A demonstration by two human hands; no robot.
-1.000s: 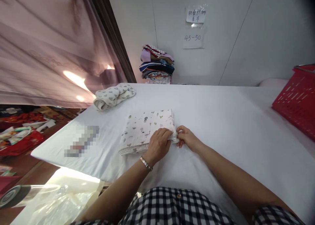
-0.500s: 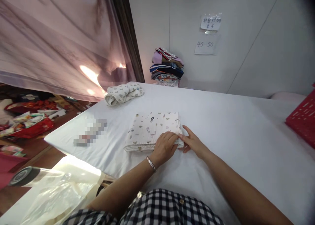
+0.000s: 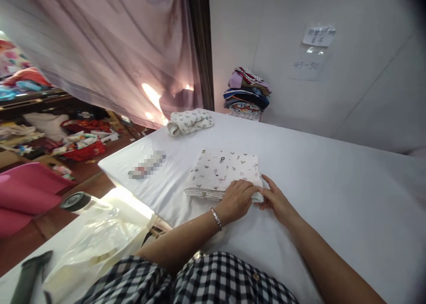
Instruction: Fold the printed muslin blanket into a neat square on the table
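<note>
A folded white cloth with small printed shapes [image 3: 221, 170] lies on the white table [image 3: 316, 179]. My left hand [image 3: 237, 199], with a bracelet at the wrist, rests flat on the cloth's near right corner, fingers bent over the edge. Right beside it my right hand [image 3: 276, 200] lies on the table, fingers stretched out and touching that same corner. Neither hand lifts the cloth.
A second, rumpled printed cloth [image 3: 188, 121] lies at the table's far left. A stack of folded clothes [image 3: 246, 93] stands against the back wall under two paper notes [image 3: 314, 46]. A clear plastic bag [image 3: 100, 237] and a dark-capped bottle [image 3: 75, 202] sit at my near left.
My right hand has let go of its pinch on the cloth's corner and now lies flat. My head has turned left, so the red basket has left the view.
</note>
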